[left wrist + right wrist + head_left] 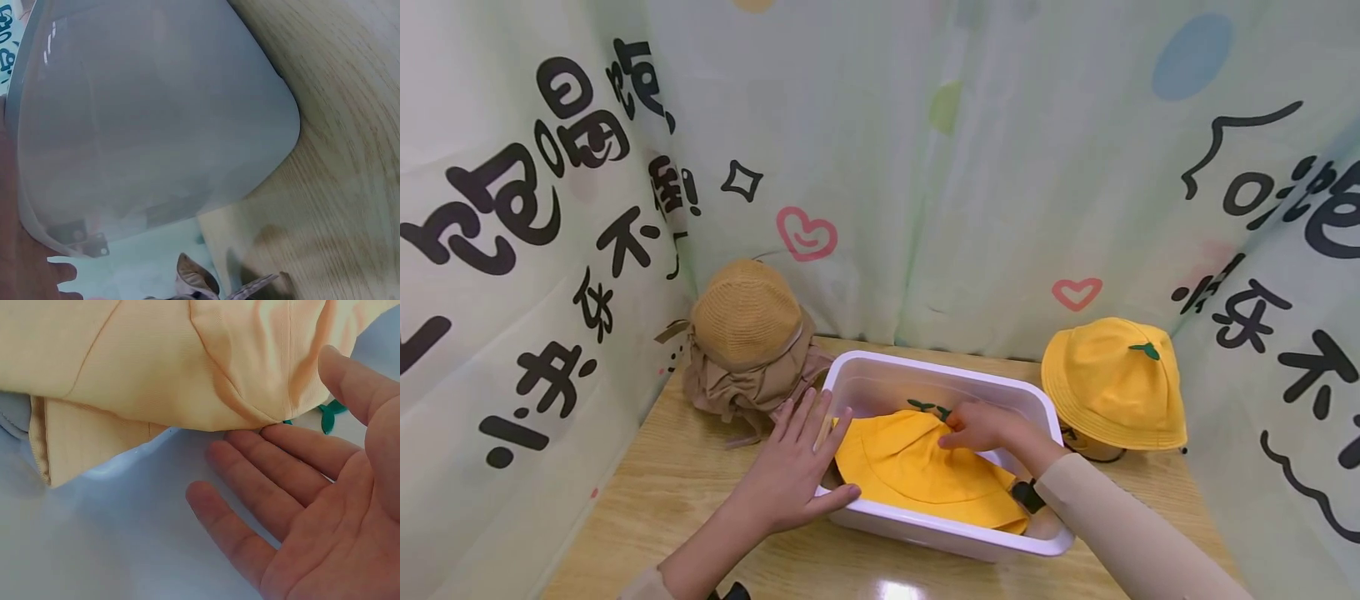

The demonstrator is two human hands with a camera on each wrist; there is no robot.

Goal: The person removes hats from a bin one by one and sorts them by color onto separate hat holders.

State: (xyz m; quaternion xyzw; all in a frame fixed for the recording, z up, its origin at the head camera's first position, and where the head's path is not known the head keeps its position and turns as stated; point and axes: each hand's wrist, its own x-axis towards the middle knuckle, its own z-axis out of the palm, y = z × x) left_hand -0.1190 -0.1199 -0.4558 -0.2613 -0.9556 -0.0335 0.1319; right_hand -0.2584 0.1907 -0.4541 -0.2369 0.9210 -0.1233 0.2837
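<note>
A white plastic bin (pixel 940 369) stands on the wooden table, holding a yellow bucket hat (pixel 917 475) that lies flattened. Small green sprout decorations (pixel 922 405) show at the hat's far side. My left hand (pixel 790 471), fingers spread, rests over the bin's near left corner; the left wrist view shows the bin's outer wall (pixel 156 112) beside it. Inside the bin, my right hand (pixel 983 427) is at the hat's far edge. In the right wrist view its fingers (pixel 262 481) extend with tips against the yellow cloth (pixel 144 369), thumb held apart.
A straw hat (pixel 748 312) sits on brownish-pink cloth (pixel 737 387) left of the bin. Another yellow hat (pixel 1112 383) with a green sprout stands to the right. Printed curtains (pixel 887 167) enclose the table (pixel 647 492) at the back and sides.
</note>
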